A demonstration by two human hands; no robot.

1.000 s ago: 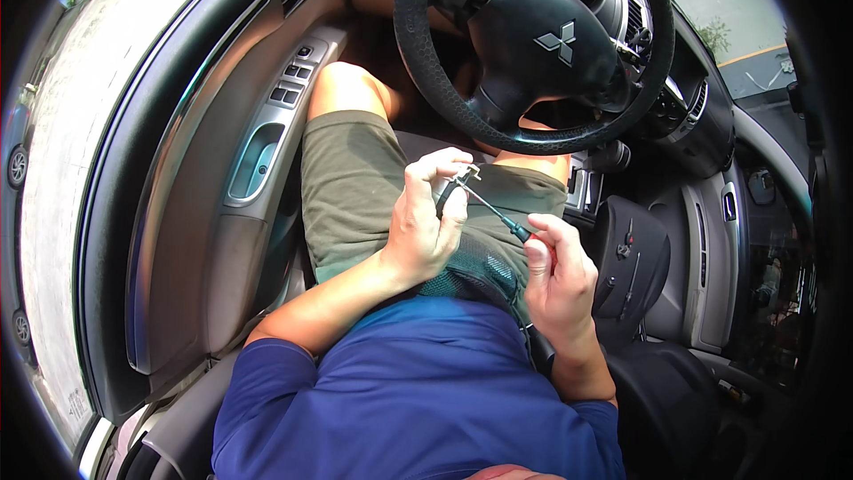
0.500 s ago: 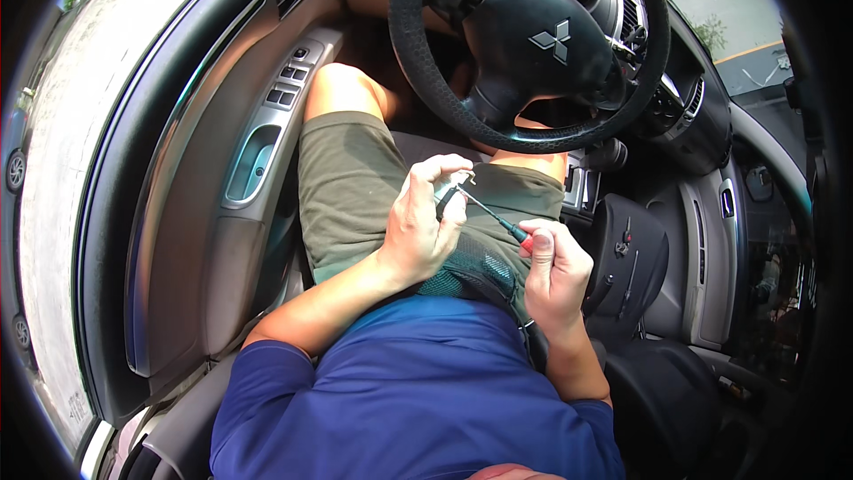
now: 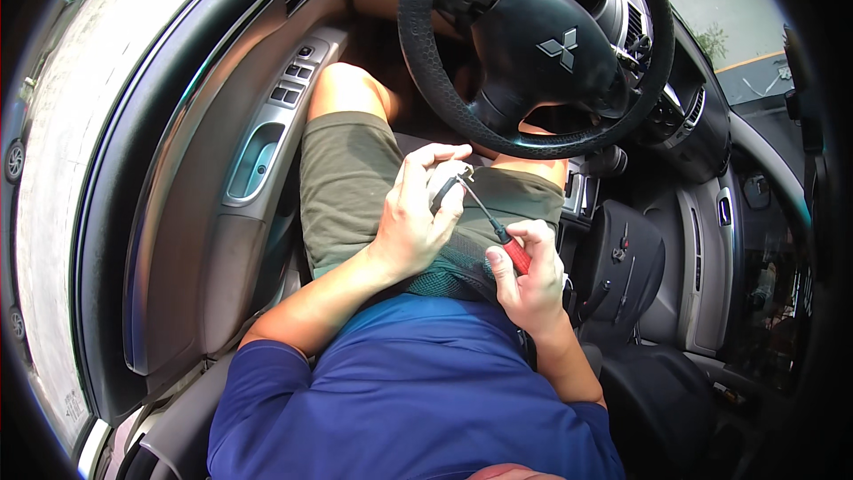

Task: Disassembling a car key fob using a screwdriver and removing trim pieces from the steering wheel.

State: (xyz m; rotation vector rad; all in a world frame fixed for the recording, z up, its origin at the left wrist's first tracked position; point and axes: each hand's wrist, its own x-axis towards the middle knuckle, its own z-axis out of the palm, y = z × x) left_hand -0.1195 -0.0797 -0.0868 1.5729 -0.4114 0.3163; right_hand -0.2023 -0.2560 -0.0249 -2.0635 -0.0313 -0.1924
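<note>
Above my lap, my left hand [image 3: 413,218] pinches a small piece with black and shiny metal parts [image 3: 465,174] between thumb and fingers. The fingers hide most of it, so its kind is unclear. My right hand [image 3: 535,289] holds a screwdriver [image 3: 514,253] by its red and dark handle, with the thumb on one side and curled fingers on the other. Its thin shaft slants up and left, and the tip meets or nearly meets the small piece; exact contact cannot be made out.
A black steering wheel [image 3: 519,144] stands just beyond my hands. The door panel [image 3: 238,271] with window switches runs along my left. On my right, a rounded dark surface [image 3: 653,253] carries a small metal part [image 3: 619,254], a thin rod [image 3: 626,287] and a black tool-like item [image 3: 593,299].
My right hand has shifted left and its grip has loosened around the screwdriver, baring more of the red handle. The shaft now stands steeper. My left hand stays nearly in place.
</note>
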